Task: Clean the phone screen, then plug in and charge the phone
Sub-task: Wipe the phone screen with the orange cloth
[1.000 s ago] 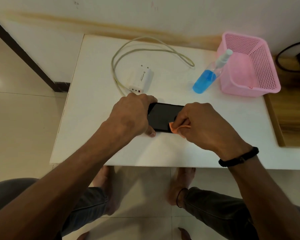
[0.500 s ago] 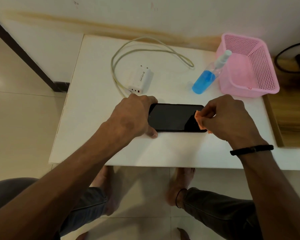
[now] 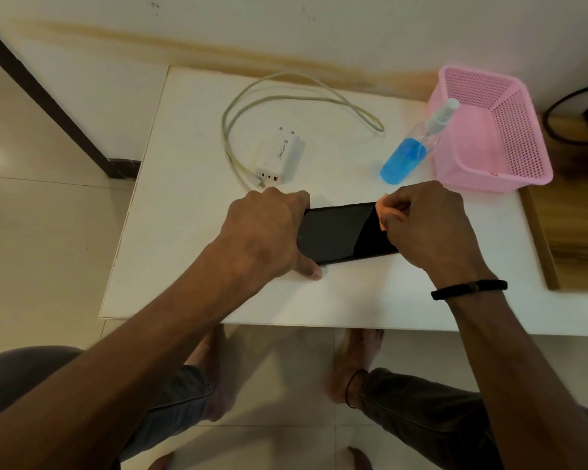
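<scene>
My right hand (image 3: pixel 428 225), pinching the cloth (image 3: pixel 386 213), has swept from mid-screen to the phone (image 3: pixel 340 234)'s far right corner. My left hand (image 3: pixel 269 232) still clamps its left end, so wiping looks nearly done; the charger (image 3: pixel 279 157) waits.

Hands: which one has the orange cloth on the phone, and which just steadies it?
The right hand pinches the orange cloth at the phone screen's far right corner; the left hand only grips the phone's left end.
</scene>
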`<action>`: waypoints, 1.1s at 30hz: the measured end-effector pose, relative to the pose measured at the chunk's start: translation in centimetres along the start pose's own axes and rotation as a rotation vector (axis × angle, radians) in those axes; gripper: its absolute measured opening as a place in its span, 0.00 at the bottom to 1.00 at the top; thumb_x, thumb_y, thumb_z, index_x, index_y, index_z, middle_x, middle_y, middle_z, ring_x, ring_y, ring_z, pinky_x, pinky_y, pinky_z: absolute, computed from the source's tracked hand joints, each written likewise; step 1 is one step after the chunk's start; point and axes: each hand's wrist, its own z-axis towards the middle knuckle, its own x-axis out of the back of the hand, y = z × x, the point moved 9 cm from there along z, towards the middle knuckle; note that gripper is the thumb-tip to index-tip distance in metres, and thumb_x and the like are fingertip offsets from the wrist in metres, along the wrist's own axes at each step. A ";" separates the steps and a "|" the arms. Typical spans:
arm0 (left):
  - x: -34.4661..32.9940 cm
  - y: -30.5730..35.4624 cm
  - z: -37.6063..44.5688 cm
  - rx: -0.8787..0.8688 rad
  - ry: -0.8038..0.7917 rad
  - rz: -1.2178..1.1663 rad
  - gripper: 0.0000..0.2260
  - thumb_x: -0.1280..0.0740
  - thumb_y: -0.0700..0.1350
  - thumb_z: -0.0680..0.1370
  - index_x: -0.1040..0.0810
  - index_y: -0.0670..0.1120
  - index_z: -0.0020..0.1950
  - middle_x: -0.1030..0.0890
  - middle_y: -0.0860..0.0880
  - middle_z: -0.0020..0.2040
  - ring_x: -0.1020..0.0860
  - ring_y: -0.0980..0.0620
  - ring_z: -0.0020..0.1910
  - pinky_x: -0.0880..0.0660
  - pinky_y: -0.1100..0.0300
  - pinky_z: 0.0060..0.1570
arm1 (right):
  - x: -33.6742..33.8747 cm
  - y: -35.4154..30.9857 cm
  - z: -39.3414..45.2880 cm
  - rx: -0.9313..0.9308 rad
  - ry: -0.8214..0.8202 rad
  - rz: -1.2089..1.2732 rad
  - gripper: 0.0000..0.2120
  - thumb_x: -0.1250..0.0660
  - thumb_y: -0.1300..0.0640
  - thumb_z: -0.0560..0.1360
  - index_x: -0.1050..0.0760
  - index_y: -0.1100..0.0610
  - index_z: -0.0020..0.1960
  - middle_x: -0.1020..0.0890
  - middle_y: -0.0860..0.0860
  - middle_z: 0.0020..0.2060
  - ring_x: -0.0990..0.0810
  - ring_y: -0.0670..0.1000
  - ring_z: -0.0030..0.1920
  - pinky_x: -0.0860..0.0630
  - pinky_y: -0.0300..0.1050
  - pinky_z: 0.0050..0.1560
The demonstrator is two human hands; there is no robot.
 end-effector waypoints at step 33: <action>-0.2 1.9 1.2 -0.184 0.091 -0.001 0.45 0.23 0.66 0.65 0.35 0.53 0.77 0.31 0.51 0.70 0.33 0.47 0.66 0.29 0.52 0.62 | 4.0 5.5 -0.4 -0.110 0.018 0.212 0.11 0.26 0.49 0.76 0.18 0.54 0.54 0.16 0.49 0.45 0.17 0.50 0.45 0.21 0.46 0.51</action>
